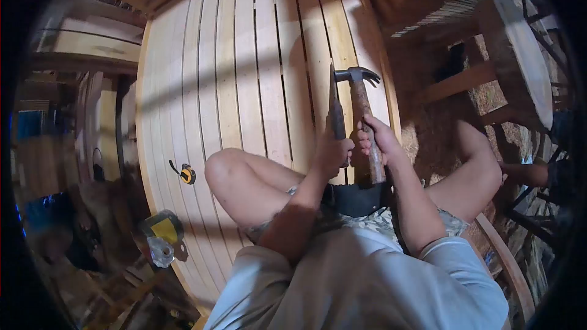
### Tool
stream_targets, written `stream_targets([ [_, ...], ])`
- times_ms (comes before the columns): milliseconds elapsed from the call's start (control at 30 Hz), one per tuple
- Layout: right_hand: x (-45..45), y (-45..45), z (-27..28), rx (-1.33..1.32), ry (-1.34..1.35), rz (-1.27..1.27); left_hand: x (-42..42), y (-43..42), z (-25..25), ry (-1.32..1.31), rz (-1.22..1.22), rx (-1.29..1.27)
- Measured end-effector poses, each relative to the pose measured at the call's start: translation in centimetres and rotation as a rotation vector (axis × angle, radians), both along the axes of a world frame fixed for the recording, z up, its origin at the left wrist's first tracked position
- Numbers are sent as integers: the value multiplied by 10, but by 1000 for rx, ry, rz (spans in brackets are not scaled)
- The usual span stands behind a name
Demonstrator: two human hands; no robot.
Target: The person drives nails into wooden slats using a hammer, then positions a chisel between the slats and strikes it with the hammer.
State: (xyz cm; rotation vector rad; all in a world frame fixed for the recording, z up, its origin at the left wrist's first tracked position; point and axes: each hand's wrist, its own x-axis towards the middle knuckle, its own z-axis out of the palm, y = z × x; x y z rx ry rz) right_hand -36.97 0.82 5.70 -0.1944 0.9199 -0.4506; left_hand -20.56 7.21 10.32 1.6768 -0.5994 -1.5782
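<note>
My right hand (379,137) is closed around the worn wooden handle of a claw hammer (361,95). The hammer's dark metal head points left, and its claw curves to the right. In my left hand (335,151) is a slim dark chisel-like tool (335,116), its narrow end pointing away from me over the planks. The hammer's striking face appears beside that narrow end; I cannot tell if they touch. Both hands are above a slatted wooden platform (226,73), between my bent knees. A black piece (361,200) lies in my lap, its kind unclear.
A yellow and black tape measure (187,175) lies on the planks to the left. Near the platform's left edge are a black and yellow object (164,229) and a clear container (160,252). Another person's arm (529,174) shows at the right, near dark metal legs.
</note>
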Motion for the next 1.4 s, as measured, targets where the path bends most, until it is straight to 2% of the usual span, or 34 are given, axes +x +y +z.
stream_targets([
  [33, 0, 1, 1, -2, 2, 10, 3, 5, -6, -21, 8, -11],
  [67, 0, 0, 1, -13, 5, 7, 7, 12, -11, 68, 1, -43],
  [133, 0, 2, -2, -49, -5, 11, 19, 28, -19, -30, -48, -127],
  [167, 2, 3, -2, -54, -8, 15, 25, 31, -3, -81, -69, -168],
  [233, 7, 7, -4, -20, 46, -8, 39, 41, 38, -118, -218, -50],
  [267, 10, 10, -7, -22, 45, -9, 50, 42, 35, -169, -285, 61],
  [300, 12, 13, -11, 1, 19, -27, 62, 44, 28, -170, -288, 60],
  [367, 14, 18, -20, -3, 29, -55, 84, 39, 24, -451, -405, -49],
  [433, 22, 22, -34, -4, 82, -63, 108, 32, 43, -699, -495, -92],
  [500, 37, 27, -32, 8, 41, -99, 129, 33, 60, -959, -269, -335],
  [567, 45, 31, -35, -2, 15, -116, 146, 24, 84, -952, -145, -275],
  [600, 47, 31, -36, 7, 2, -121, 152, 20, 104, -643, -55, -76],
  [633, 48, 32, -35, -19, 39, -116, 153, 17, 113, -791, 5, -243],
  [700, 49, 36, -35, -31, 75, -133, 164, 3, 90, -778, 206, -521],
  [733, 48, 34, -36, -22, 64, -121, 163, -8, 84, -776, 190, -522],
  [800, 45, 32, -35, -22, 71, -99, 155, -34, 72, -661, 460, -645],
  [833, 45, 32, -35, -19, 76, -108, 157, -48, 60, -654, 452, -644],
  [900, 46, 31, -36, -26, 83, -76, 162, -76, 40, -601, 741, -847],
  [933, 47, 31, -35, -25, 95, -80, 145, -90, 61, -411, 875, -899],
  [967, 46, 30, -34, -17, 93, -93, 147, -103, 68, -410, 860, -896],
  [1033, 44, 31, -35, -41, 95, -71, 154, -124, 76, -88, 717, -938],
  [1100, 43, 31, -32, -34, 109, -80, 148, -136, 86, -130, 663, -828],
  [1200, 43, 30, -37, -41, 122, -79, 141, -154, 93, 63, 532, -875],
  [1233, 43, 30, -37, -49, 129, -67, 137, -158, 96, 64, 515, -869],
  [1300, 42, 30, -39, -34, 114, -76, 131, -159, 101, -82, 171, -973],
  [1333, 41, 30, -38, -26, 102, -69, 134, -162, 102, -229, 82, -918],
  [1367, 41, 31, -40, -21, 104, -67, 146, -170, 92, -228, 83, -913],
  [1400, 42, 31, -40, -39, 124, -69, 162, -186, 76, -69, 111, -978],
])
